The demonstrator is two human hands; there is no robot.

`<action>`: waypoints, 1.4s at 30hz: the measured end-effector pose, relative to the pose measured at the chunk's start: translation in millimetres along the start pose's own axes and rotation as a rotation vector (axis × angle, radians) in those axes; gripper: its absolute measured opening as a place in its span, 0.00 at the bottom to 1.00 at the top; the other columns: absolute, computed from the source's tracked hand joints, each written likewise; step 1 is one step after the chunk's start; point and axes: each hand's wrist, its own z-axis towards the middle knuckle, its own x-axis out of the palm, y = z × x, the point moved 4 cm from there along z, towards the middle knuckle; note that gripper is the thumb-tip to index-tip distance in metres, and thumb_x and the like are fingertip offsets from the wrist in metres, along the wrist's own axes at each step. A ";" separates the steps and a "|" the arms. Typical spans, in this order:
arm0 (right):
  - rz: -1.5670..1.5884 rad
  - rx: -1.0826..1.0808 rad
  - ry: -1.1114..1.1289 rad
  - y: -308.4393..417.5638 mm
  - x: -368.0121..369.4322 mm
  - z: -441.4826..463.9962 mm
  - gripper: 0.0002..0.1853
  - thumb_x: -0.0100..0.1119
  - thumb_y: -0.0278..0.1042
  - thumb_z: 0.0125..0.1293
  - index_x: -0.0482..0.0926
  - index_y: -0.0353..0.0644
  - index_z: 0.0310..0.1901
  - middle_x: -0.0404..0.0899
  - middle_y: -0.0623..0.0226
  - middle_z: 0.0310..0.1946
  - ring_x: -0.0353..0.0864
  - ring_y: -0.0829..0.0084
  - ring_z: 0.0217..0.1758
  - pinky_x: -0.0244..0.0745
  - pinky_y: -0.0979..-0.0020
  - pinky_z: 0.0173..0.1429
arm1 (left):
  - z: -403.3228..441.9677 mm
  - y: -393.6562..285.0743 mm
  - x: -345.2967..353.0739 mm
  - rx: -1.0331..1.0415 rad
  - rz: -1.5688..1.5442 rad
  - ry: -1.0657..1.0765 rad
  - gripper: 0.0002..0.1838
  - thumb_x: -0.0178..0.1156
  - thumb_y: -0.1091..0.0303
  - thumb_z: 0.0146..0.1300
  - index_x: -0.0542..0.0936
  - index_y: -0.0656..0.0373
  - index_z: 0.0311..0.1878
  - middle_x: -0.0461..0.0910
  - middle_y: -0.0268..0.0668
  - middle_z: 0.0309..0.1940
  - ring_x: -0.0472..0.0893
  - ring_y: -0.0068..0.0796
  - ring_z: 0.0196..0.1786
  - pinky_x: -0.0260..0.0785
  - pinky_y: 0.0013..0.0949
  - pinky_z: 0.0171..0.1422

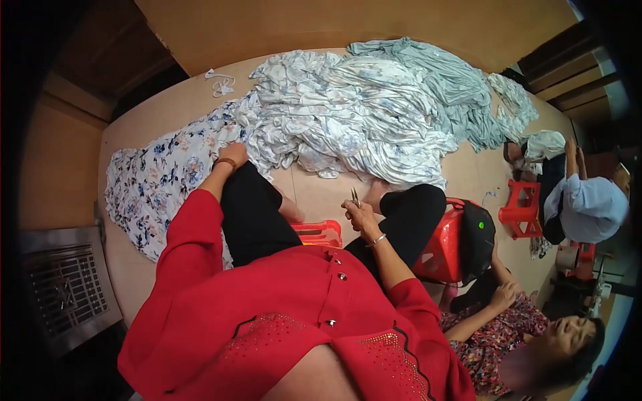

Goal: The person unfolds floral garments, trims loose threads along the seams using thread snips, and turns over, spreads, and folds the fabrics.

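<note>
My left hand [232, 154] is closed at the edge of a white fabric with blue and pink flowers [177, 164], beside my left knee. That fabric spreads over the floor on the left. In my right hand [362, 218], above my right thigh, are small metal snips [355, 196] with the blades pointing up, away from the fabric. A large crumpled heap of pale patterned fabric [348, 113] lies in front of my feet. Grey-green fabric [445, 83] adjoins it at the back right.
Red plastic stools [317, 232] stand between my legs and on the right [520, 209], with a black bag [477, 237] near my right knee. One person [495, 334] sits close at lower right; another [588, 207] bends over fabric farther right. A metal grate [67, 291] is at left.
</note>
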 end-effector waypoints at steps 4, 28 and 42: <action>-0.078 0.061 0.005 26.2 -13.0 19.9 0.12 0.54 0.44 0.57 0.75 0.43 0.29 0.65 0.76 0.14 0.53 0.85 0.10 0.46 0.79 0.13 | 29.4 -30.8 20.3 0.088 -0.104 0.091 0.15 0.53 0.63 0.47 0.80 0.61 0.35 0.78 0.48 0.37 0.78 0.46 0.41 0.70 0.43 0.45; -0.709 -0.406 0.141 143.1 -22.5 130.0 0.11 0.54 0.39 0.57 0.75 0.39 0.34 0.75 0.52 0.21 0.75 0.52 0.27 0.67 0.59 0.29 | 206.5 -182.4 97.8 -0.338 -0.360 -0.264 0.08 0.51 0.65 0.55 0.76 0.54 0.36 0.71 0.38 0.41 0.67 0.38 0.50 0.57 0.44 0.53; -0.598 -0.384 0.014 140.8 -32.2 139.2 0.09 0.56 0.35 0.55 0.77 0.38 0.34 0.75 0.56 0.20 0.76 0.60 0.24 0.67 0.66 0.29 | 63.1 -202.0 25.0 0.118 -1.216 -0.482 0.08 0.46 0.65 0.62 0.69 0.60 0.33 0.73 0.43 0.24 0.75 0.42 0.30 0.65 0.36 0.34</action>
